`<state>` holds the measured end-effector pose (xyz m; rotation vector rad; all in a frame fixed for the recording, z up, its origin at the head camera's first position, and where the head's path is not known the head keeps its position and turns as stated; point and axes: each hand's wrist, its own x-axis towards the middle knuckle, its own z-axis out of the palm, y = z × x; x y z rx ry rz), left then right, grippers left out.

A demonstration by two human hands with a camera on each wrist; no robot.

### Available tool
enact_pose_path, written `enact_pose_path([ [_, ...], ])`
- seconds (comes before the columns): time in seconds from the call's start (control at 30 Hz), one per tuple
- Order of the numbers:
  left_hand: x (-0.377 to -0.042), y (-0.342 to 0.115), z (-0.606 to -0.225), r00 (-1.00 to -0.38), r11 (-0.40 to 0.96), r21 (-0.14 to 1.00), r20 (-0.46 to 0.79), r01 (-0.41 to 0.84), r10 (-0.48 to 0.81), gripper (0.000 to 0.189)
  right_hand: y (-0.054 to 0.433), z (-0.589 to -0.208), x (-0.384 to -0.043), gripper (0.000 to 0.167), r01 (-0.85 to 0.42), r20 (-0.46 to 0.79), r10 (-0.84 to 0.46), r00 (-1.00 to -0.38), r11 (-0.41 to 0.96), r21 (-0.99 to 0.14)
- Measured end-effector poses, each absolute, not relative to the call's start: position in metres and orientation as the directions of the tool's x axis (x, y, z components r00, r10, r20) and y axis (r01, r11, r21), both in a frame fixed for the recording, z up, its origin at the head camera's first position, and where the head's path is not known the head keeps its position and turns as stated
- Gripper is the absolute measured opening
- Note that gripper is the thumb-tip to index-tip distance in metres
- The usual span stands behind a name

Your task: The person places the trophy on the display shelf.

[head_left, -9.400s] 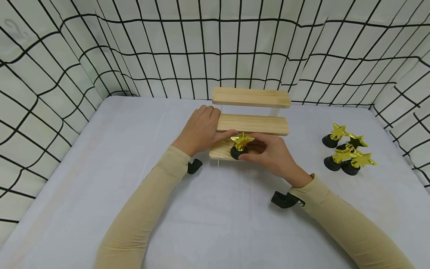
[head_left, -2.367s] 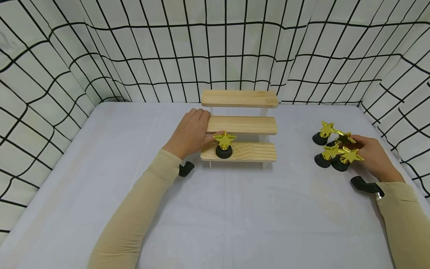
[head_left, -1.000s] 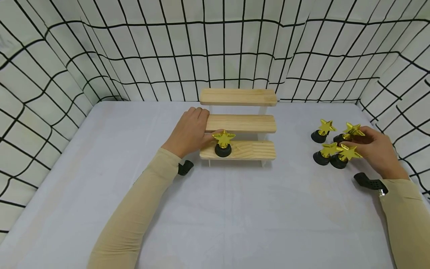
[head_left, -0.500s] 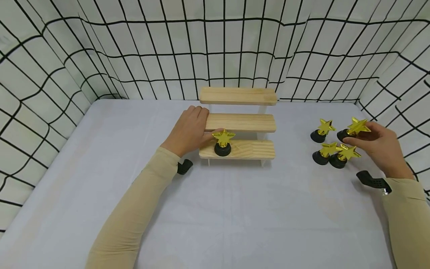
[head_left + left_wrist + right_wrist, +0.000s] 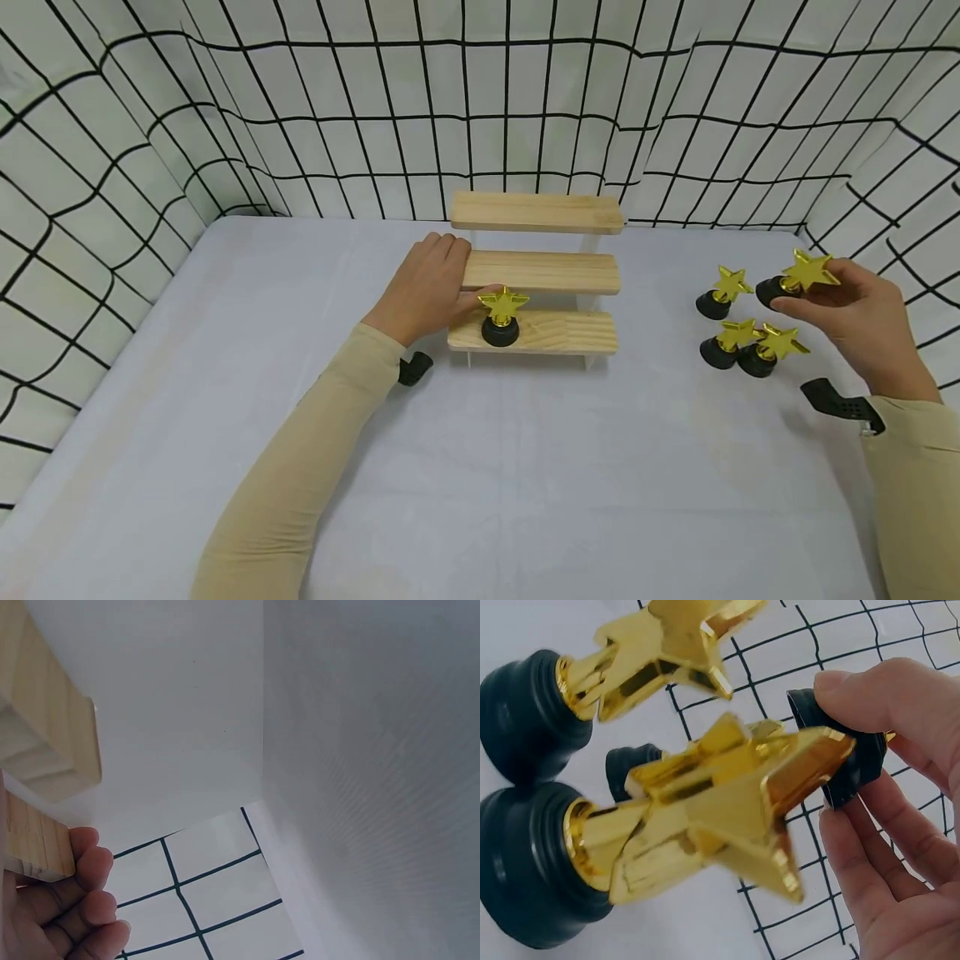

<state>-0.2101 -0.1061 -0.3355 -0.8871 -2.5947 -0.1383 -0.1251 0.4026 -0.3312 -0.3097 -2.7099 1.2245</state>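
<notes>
My left hand [image 5: 427, 287] grips the left end of the middle board [image 5: 542, 272] of a three-tier wooden stand; in the left wrist view its fingers [image 5: 96, 866] curl round the board's end. A gold star trophy [image 5: 503, 310] with a round black base stands on the lowest board [image 5: 573, 333], by the left thumb. Over at the right, my right hand [image 5: 870, 317] pinches another star trophy [image 5: 806, 271], tilted and raised off the table. The right wrist view shows thumb and fingers on its black base [image 5: 844, 746]; its star is mostly hidden there.
Three more star trophies stand on the white-covered table [image 5: 510, 483]: one at the back [image 5: 723, 292] and a close pair, a left one [image 5: 727, 342] and a right one [image 5: 772, 348]. The stand's top board [image 5: 536, 212] is nearest the black wire grid [image 5: 487, 117] surrounding the table.
Since the earlier frames, the first trophy was let go on the lowest board. The right hand moved to the group, took a trophy and lifted it up and rightward. The left hand stays put.
</notes>
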Motion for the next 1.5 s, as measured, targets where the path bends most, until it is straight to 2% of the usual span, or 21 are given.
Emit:
enact_pose_path([
  [0.47, -0.211, -0.106, -0.336, -0.737, 0.805, -0.032, 0.383, 0.593, 0.558, 0.069, 0.378, -0.314, -0.127, 0.045, 0.002, 0.132, 0.145, -0.981, 0.679, -0.734],
  [0.9, -0.210, -0.106, -0.336, -0.695, 0.785, -0.059, 0.429, 0.617, 0.578, 0.065, 0.346, -0.304, -0.127, 0.045, -0.065, 0.113, 0.030, -0.993, 0.661, -0.747],
  [1.17, -0.209, -0.106, -0.336, -0.722, 0.798, -0.041, 0.401, 0.601, 0.565, 0.066, 0.327, -0.305, -0.128, 0.044, -0.094, 0.107, -0.019, -0.994, 0.652, -0.752],
  [1.5, -0.210, -0.105, -0.335, -0.737, 0.803, -0.029, 0.378, 0.595, 0.560, 0.066, 0.305, -0.311, -0.126, 0.044, -0.199, 0.173, -0.103, -0.979, 0.618, -0.761],
])
